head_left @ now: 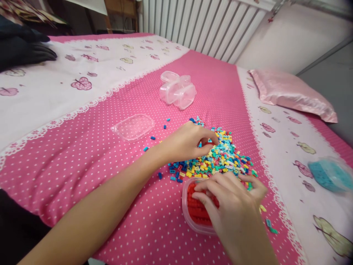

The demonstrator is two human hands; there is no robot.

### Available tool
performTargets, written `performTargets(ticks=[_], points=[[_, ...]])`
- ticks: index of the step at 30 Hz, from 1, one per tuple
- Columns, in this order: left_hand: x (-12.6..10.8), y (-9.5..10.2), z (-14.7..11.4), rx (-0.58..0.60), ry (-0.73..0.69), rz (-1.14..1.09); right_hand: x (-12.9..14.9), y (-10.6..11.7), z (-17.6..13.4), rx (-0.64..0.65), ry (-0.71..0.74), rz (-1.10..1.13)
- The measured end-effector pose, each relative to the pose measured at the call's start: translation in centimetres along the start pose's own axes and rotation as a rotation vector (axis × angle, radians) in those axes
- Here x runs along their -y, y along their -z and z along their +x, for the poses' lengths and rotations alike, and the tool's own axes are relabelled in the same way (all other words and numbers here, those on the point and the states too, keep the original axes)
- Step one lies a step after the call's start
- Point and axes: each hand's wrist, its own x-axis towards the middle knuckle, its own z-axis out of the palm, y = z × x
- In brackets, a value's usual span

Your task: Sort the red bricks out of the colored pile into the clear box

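Observation:
A heap of small toy building bricks (228, 156) in blue, yellow, red, white and green lies on the pink dotted sheet. My left hand (190, 141) reaches into the heap with thumb and forefinger pinched together; whatever sits between them is too small to make out. Just in front, a clear plastic container (185, 211) holds red toy bricks (198, 212). Over it is my right hand (230, 200), its thumb and forefinger closed at the red bricks. I cannot make out what those fingertips grip, and the hand covers the container's right side.
A clear lid (134, 127) lies left of the heap. Several empty clear containers (178, 90) are clustered behind it. At the right is a container of turquoise bricks (329, 175), with a pink pillow (292, 94) farther back. A dark glove or sleeve (26, 46) appears at the far left.

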Motion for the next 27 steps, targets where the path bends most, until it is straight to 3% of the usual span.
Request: performTargets(ticks=[6, 21, 27], points=[[0.1, -0.1, 0.0, -0.004, 0.002, 0.002, 0.4, 0.2, 0.3, 0.044, 0.041, -0.040], [-0.3, 0.3, 0.2, -0.018, 0.010, 0.017, 1.0, -0.3, 0.5, 0.015, 0.001, -0.015], [0.3, 0.6, 0.4, -0.015, 0.028, 0.068, -0.2, 2.2, 1.3, -0.047, -0.140, 0.001]])
